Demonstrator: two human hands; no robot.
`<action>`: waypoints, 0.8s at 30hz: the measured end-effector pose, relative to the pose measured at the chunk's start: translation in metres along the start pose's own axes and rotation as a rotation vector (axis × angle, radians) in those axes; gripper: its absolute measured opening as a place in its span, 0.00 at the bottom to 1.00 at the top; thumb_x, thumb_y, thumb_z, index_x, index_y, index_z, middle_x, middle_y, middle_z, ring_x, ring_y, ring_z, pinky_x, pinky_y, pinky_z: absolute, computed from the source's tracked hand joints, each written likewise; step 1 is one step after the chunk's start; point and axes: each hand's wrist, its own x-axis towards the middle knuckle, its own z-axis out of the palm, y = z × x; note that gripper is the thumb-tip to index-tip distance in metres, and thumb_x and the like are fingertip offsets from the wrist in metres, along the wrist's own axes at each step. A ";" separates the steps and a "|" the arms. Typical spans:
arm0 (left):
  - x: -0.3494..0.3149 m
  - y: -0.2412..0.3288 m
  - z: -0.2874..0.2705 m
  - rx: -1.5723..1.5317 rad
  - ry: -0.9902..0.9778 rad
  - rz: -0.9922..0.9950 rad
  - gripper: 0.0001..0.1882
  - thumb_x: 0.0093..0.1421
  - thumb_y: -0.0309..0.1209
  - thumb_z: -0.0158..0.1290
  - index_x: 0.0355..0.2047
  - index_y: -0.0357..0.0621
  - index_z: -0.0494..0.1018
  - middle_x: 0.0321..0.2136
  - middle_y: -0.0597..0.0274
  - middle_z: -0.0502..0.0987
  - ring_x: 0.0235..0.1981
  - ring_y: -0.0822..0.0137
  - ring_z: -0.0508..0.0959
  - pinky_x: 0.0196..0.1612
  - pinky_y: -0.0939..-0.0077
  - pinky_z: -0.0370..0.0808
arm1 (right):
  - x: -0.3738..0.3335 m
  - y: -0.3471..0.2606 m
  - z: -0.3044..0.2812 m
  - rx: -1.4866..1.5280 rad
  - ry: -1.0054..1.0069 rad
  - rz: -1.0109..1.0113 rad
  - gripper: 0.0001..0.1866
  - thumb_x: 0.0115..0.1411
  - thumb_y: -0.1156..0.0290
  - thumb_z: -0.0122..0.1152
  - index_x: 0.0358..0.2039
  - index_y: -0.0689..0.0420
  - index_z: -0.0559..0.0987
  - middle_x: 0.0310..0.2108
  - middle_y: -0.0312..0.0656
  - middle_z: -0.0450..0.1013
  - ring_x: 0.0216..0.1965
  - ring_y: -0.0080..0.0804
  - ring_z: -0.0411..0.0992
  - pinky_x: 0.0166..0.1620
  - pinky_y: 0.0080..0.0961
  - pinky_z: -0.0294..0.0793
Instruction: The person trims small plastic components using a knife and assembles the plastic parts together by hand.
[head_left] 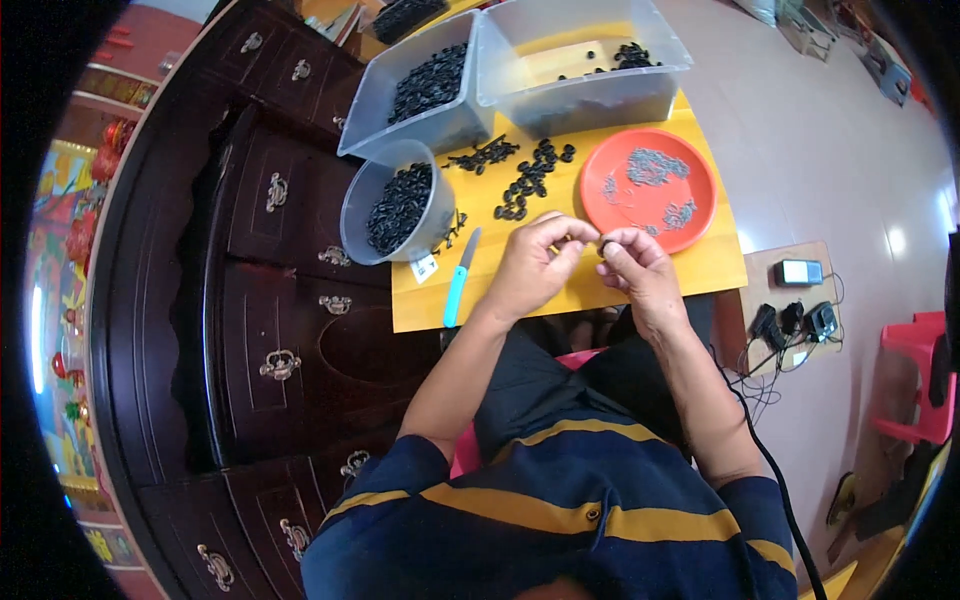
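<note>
Over the near edge of the yellow table (620, 292), my two hands meet at the fingertips. My right hand (645, 275) pinches a small round black part (606, 247). My left hand (540, 265) is closed in a pinch against it; whatever its fingertips hold is too small to make out. Just beyond my right hand lies a red round plate (592, 180) with heaps of small grey metal pins (655, 167). Loose black round parts (528, 182) lie beyond my left hand, with thin black pieces (484, 155) beside them.
A turquoise-handled knife (460, 285) lies left of my left hand. Farther off stand a clear round tub (432, 225) and two clear bins (480, 120) (600, 108) with black parts. A dark drawer cabinet (300, 220) borders the left. Chargers and cables (790, 320) sit low at right.
</note>
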 end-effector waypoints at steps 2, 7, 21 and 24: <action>-0.003 0.003 0.005 -0.108 0.015 -0.158 0.09 0.62 0.21 0.54 0.43 0.39 0.77 0.32 0.69 0.76 0.34 0.82 0.72 0.37 0.85 0.70 | 0.001 0.002 0.000 -0.058 0.001 -0.038 0.08 0.65 0.69 0.60 0.44 0.55 0.77 0.36 0.30 0.75 0.34 0.18 0.72 0.39 0.18 0.72; -0.002 0.008 0.003 -0.032 0.055 -0.135 0.15 0.60 0.20 0.54 0.48 0.38 0.69 0.27 0.65 0.77 0.26 0.77 0.75 0.32 0.80 0.73 | 0.000 0.003 0.005 -0.127 0.013 -0.083 0.09 0.64 0.74 0.60 0.44 0.57 0.77 0.34 0.30 0.75 0.33 0.17 0.71 0.39 0.17 0.72; 0.001 0.011 0.003 0.024 0.012 -0.142 0.19 0.60 0.21 0.56 0.51 0.40 0.68 0.29 0.67 0.79 0.28 0.82 0.74 0.31 0.85 0.70 | 0.001 0.005 0.004 -0.147 0.010 -0.129 0.10 0.61 0.77 0.62 0.43 0.61 0.77 0.33 0.31 0.74 0.32 0.16 0.71 0.38 0.16 0.73; 0.000 0.009 0.003 0.037 0.009 -0.143 0.19 0.59 0.20 0.56 0.51 0.39 0.68 0.29 0.67 0.79 0.28 0.82 0.74 0.31 0.85 0.71 | 0.001 0.006 0.004 -0.163 0.012 -0.129 0.10 0.61 0.77 0.62 0.43 0.61 0.77 0.33 0.31 0.74 0.32 0.16 0.70 0.38 0.15 0.73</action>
